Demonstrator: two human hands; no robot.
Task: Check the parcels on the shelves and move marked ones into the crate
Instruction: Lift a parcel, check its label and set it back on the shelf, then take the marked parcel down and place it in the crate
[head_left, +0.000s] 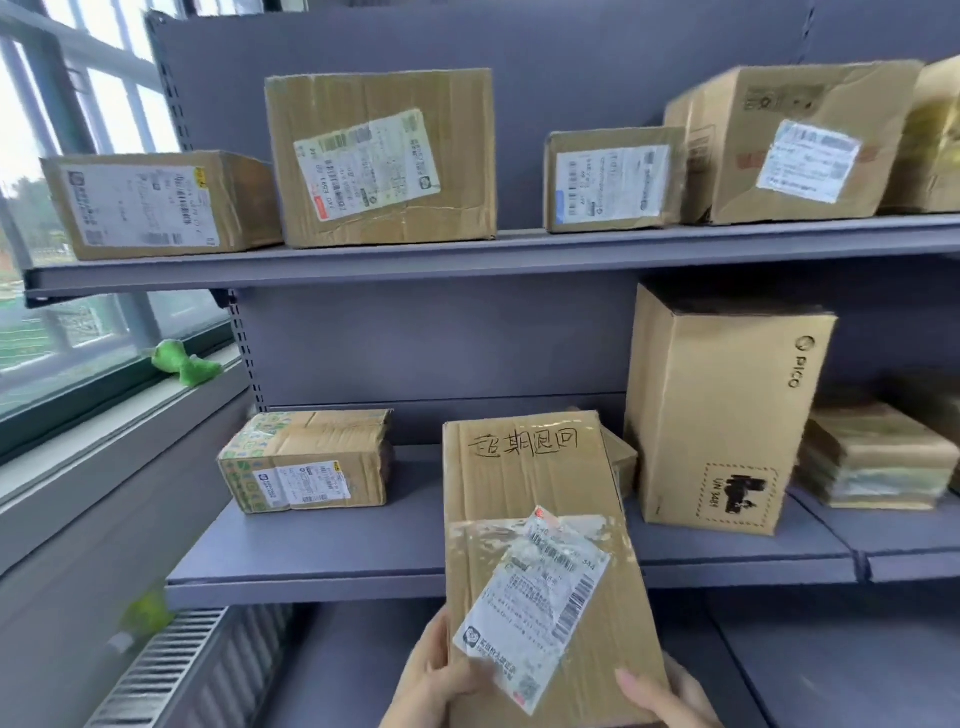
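- Cardboard, brown: marked parcel (540, 545), head view, held upright in front of lower shelf (405, 540), handwritten characters across top face, shipping label (535, 605) taped askew lower down.
- Left hand (431, 680): fingers and thumb curled round parcel's lower left edge, grasping it.
- Right hand (660, 693): thumb laid on front face at lower right corner, fingers wrapped behind, grasping it likewise.
- Lower shelf, remaining stock: small taped parcel (306, 460) at left; tall printed carton (722, 415) at right; flat stack of packets (872, 457) further right; corner of one more box (621, 462) showing behind held parcel.
- Upper shelf (467, 254): four labelled cartons in a row, namely low wide carton (156, 205), large square carton (382, 156), small carton (613, 179), tilted carton (789, 140); a fifth cut off at right edge.
- Progress, judged: one marked parcel found and lifted clear; transfer to crate not yet done; other parcels apparently unchecked.
- Not in view: crate; location unknown.
- Hard to make out: label print throughout, blurred; any marks on hidden faces of shelved cartons.
- Sundry: green plush toy (184, 364) on window sill.
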